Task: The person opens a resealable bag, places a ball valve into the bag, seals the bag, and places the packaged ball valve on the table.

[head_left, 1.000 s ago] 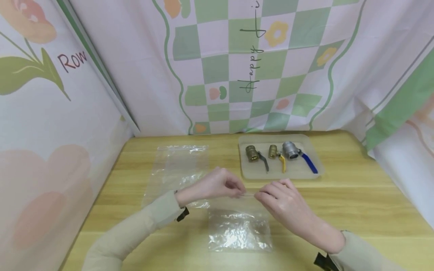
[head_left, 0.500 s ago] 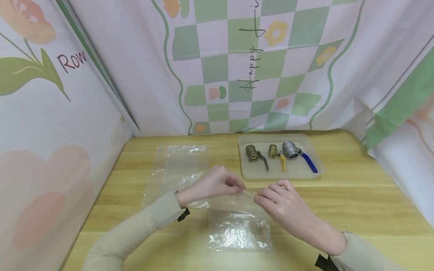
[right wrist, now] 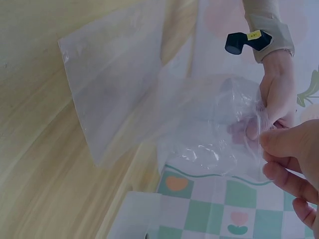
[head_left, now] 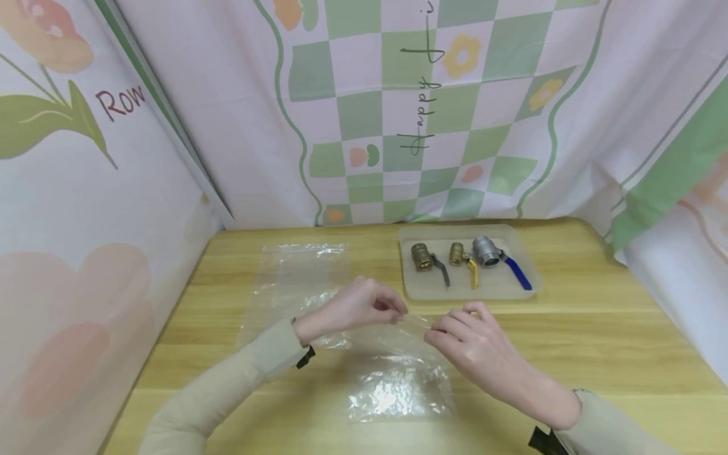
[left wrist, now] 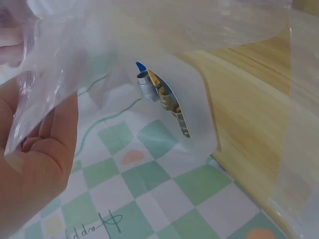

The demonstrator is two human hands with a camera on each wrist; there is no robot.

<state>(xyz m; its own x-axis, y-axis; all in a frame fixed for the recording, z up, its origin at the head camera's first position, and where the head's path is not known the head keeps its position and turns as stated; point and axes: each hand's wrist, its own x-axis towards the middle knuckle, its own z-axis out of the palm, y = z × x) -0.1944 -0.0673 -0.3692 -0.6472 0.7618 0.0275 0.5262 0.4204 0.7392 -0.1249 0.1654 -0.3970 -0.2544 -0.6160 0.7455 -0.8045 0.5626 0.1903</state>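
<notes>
head view: left hand (head_left: 361, 308) and right hand (head_left: 486, 344) each pinched the top edge of a clear glossy plastic bag (head_left: 398, 388), over the pale wooden table (head_left: 603, 347). second clear plastic bag (head_left: 304, 268) lay flat to its left. beyond: translucent plastic tray (head_left: 455, 295) with grey-levered brass valve (head_left: 421, 258), small yellow-levered brass valve (head_left: 456, 254), blue-levered silver valve (head_left: 486, 252). left wrist view: bag's film partly covered left hand. right wrist view: right thumb and fingers pinched the bag's rim.

Clear plastic bag (head_left: 398, 387) – thin, shiny, wrinkled. One edge pinched btwn L hand (head_left: 364, 306) & R hand (head_left: 479, 341) – lifted, slanting.
</notes>
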